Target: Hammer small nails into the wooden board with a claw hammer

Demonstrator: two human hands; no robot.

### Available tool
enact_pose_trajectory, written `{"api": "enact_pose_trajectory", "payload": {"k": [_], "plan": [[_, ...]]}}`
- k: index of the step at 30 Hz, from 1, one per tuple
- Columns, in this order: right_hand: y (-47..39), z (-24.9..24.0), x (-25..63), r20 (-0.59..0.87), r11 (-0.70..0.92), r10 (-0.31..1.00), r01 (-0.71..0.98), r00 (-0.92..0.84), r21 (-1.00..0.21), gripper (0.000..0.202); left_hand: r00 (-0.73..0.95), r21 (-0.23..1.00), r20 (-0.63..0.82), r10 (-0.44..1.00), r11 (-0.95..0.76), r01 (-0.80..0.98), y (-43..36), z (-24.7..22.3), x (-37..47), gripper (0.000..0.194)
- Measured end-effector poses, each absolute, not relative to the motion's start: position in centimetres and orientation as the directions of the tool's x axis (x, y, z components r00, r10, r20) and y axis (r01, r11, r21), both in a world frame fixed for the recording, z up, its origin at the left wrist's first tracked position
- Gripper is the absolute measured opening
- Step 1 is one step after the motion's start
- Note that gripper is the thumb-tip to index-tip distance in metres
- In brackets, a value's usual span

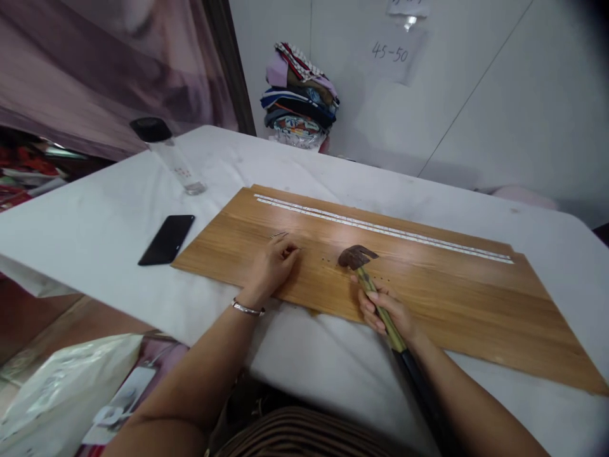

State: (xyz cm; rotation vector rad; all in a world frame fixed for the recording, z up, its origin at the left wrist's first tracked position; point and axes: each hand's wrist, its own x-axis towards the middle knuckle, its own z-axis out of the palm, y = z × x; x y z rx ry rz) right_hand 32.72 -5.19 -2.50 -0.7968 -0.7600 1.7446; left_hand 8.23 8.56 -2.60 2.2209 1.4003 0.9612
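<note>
My right hand (385,308) is wrapped round the green part of the handle of a claw hammer (358,256), whose rusty head is over the middle of a wooden board (451,304). On the board's left part, my left hand (276,260) has its fingers pinched together at a tiny thin thing, too small to name. A few thin nails (278,235) lie just behind that hand. Small dark spots dot the wood between and beside the hands. Two white measuring strips (380,230) run along the board's far side.
A black phone (167,240) lies left of the board on the white-covered table (104,209). Behind it a clear bottle with a black lid (176,164) leans in view. Folded clothes (301,95) are stacked by the wall. A white bag (66,387) is at lower left.
</note>
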Motion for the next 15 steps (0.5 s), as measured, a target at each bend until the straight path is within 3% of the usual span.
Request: {"api": "enact_pose_trajectory", "payload": {"k": [9,15], "plan": [[-5.3,-2.5,32.6,-0.161,-0.257,0.960,-0.487,-0.231,-0.835,0.030,0.247,0.521,0.332,0.910,-0.395,0.757,8.7,-2.9,7.8,0.015],[-5.2,-2.5,32.5,-0.140,-0.233,0.967,-0.506,-0.215,-0.831,0.034,0.128,0.539,0.436,0.891,-0.372,0.756,9.1,-2.6,6.8,0.015]]}}
